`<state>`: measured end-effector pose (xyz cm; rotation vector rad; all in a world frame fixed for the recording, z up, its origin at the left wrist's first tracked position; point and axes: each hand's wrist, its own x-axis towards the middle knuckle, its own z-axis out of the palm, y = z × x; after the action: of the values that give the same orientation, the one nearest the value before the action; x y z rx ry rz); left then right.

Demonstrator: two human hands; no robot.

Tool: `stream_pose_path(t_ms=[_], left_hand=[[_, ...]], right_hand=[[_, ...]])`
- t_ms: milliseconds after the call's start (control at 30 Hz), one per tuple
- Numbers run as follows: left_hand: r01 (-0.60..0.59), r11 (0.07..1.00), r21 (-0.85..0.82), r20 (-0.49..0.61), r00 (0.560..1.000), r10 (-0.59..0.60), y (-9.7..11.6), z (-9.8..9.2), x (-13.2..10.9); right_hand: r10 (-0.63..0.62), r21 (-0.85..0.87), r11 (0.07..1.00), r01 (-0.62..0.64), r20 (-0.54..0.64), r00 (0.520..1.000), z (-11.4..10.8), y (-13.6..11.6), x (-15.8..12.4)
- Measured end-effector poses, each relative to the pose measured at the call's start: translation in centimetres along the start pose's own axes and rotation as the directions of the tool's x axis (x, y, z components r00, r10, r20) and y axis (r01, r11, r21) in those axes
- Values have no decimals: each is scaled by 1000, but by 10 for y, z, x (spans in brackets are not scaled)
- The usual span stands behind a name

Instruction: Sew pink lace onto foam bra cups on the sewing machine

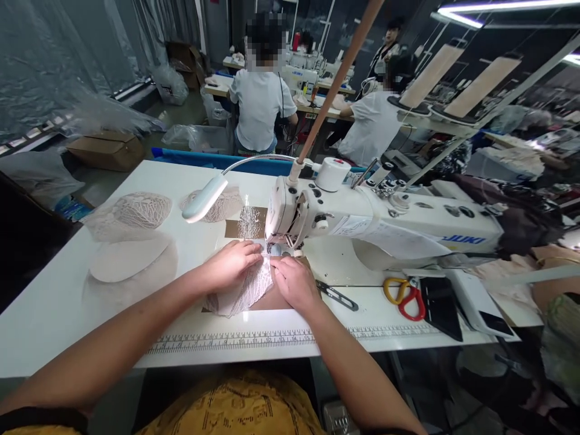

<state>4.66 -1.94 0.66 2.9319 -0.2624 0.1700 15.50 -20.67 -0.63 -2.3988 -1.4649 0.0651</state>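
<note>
A pale pink lace fabric piece (251,284) lies under the needle end of a white sewing machine (290,208). My left hand (233,264) rests on its left side, fingers stretched flat and pointing at the presser foot. On the right edge of the lace, my right hand (295,281) has its thumb and fingers drawn together, close to the needle; the fingertips are partly hidden. Brown sheet material (283,299) shows beneath the lace and right hand. Just right of that hand lies a dark, narrow slotted tool (339,296).
Lace cups (142,210) and a pale oval pad (124,260) lie on the left of the white table (49,314). Scissors (408,296) and a dark phone-like slab (441,308) lie right. A lamp (203,199) overhangs; a ruler strip (244,341) lines the front. Co-workers sit beyond.
</note>
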Motion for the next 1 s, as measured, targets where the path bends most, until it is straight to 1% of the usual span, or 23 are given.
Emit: stream_pose_path(t_ms=[67,133,233,367,467,533,700,833,900,1000], left_hand=[[2,999,-33,-21,1000,-3,12,-4,-7],[22,997,-71,-5,1000,-23,24,-5,-12],[72,994,-78,-9,997,-73,32,2,-15],[82,987,-141,-73,993,-93,29,11,-16],[86,975,-203,-82,991,-104,26,11,-19],[72,973,-218,-79,993,-91,27,9,-22],[44,985,-168,-127,990,-66,29,13,-22],[26,976,-218,-138,989,-57,25,16,-21],[28,969,-245,-126,990,-61,24,15,-21],[35,965,-261,-109,992,-65,23,12,-21]], right_hand=[[3,28,1000,-2,-22,1000,-1,0,-1],[-5,48,999,7,-41,999,0,1,-1],[-10,82,997,16,-71,997,2,3,-2],[10,187,982,7,-89,996,0,5,-3],[22,282,959,-4,-59,998,-7,2,-5],[14,318,948,-6,-23,1000,-14,-1,-6],[-53,320,947,28,70,996,-30,-8,-8],[-127,295,952,78,153,980,-42,-8,-16],[-127,274,958,79,161,979,-44,-9,-20],[-111,264,961,77,116,987,-38,-13,-24]])
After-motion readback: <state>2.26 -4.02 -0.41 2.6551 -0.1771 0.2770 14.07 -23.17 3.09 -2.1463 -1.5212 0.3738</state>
